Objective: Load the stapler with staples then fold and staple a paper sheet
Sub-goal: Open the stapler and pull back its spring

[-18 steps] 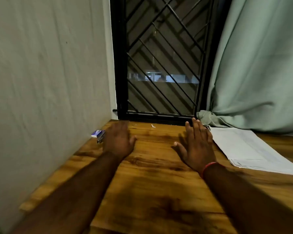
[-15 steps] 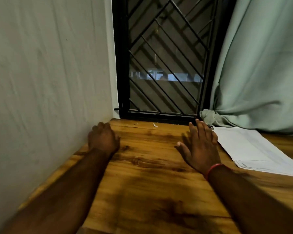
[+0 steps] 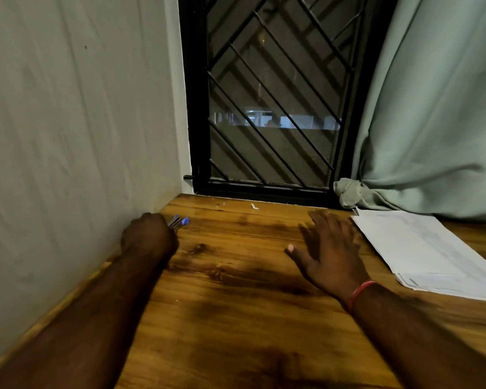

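Since the earlier frame, the left hand (image 3: 149, 237) has closed around the stapler (image 3: 178, 221) by the wall; only its blue tip shows. Right hand (image 3: 330, 254) hovers open over the counter (image 3: 236, 304), beside the paper stack (image 3: 421, 248). I think bringing the stapler to the middle makes loading easier.

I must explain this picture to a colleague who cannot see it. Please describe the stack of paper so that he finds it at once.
Start at the black window grille behind the wooden table, then go right to the pale green curtain. Just below the curtain's bunched hem, at the table's right side, lies the stack of paper. It is the only white, flat thing there, beside the open right hand.
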Motion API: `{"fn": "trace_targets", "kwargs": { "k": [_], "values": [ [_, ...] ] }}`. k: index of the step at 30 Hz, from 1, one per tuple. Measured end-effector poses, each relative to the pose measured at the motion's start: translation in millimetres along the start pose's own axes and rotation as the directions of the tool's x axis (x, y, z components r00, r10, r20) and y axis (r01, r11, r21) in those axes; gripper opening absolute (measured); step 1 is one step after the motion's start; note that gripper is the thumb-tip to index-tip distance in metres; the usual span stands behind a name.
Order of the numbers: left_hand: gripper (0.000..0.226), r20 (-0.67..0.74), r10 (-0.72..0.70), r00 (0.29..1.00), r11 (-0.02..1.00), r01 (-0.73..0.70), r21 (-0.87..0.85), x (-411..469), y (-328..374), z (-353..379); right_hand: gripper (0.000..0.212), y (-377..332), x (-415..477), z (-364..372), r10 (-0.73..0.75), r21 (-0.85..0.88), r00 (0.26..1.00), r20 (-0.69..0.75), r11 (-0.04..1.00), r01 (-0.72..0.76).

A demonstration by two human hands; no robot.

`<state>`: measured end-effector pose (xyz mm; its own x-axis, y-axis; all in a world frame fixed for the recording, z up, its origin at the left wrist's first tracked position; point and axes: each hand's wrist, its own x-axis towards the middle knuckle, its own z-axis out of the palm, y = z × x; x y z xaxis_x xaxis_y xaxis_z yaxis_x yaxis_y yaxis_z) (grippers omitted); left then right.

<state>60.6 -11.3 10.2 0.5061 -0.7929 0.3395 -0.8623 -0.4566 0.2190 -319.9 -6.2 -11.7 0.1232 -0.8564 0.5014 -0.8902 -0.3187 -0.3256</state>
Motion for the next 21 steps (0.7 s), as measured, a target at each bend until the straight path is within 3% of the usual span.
{"fn": "trace_targets", "kwargs": {
  "k": [2, 4, 8, 12, 14, 17, 21],
  "values": [
    [0.013, 0.009, 0.056, 0.998, 0.998, -0.056, -0.029, -4.0, 7.6, 0.3, 0.086, -2.7, -2.8, -1.4, 0.063, 0.156, 0.998, 0.026, 0.986, -0.067],
    [0.018, -0.003, 0.162, 0.987, 0.985, -0.162, -0.067, -10.7, 17.7, -0.2, 0.075, -7.6, -5.4, -2.1, 0.142, 0.389, 0.986, 0.084, 0.907, -0.164],
    [0.018, -0.131, 0.450, 0.884, 0.832, -0.468, -0.298, -39.7, 47.6, -3.0, 0.039, -21.4, -2.6, 3.9, 0.291, 0.772, 0.929, 0.230, 0.526, -0.356],
    [0.024, -0.322, 0.606, 0.727, 0.575, -0.680, -0.454, -75.4, 78.8, -4.6, 0.038, -28.8, 1.2, 15.9, 0.272, 0.885, 0.890, 0.367, 0.193, -0.424],
    [0.022, -0.364, 0.616, 0.699, 0.493, -0.702, -0.515, -84.6, 85.7, -4.5, 0.035, -31.1, 0.5, 17.6, 0.240, 0.898, 0.881, 0.407, 0.071, -0.434],
    [0.023, -0.372, 0.590, 0.716, 0.396, -0.659, -0.639, -89.4, 90.9, -3.1, 0.025, -32.3, -3.5, 16.0, 0.200, 0.906, 0.885, 0.420, -0.039, -0.421],
    [0.024, -0.196, 0.559, 0.805, 0.395, -0.467, -0.791, -93.2, 94.9, -3.6, 0.016, -31.3, -6.3, 11.6, 0.247, 0.935, 0.908, 0.339, 0.015, -0.354]
  ]
}}
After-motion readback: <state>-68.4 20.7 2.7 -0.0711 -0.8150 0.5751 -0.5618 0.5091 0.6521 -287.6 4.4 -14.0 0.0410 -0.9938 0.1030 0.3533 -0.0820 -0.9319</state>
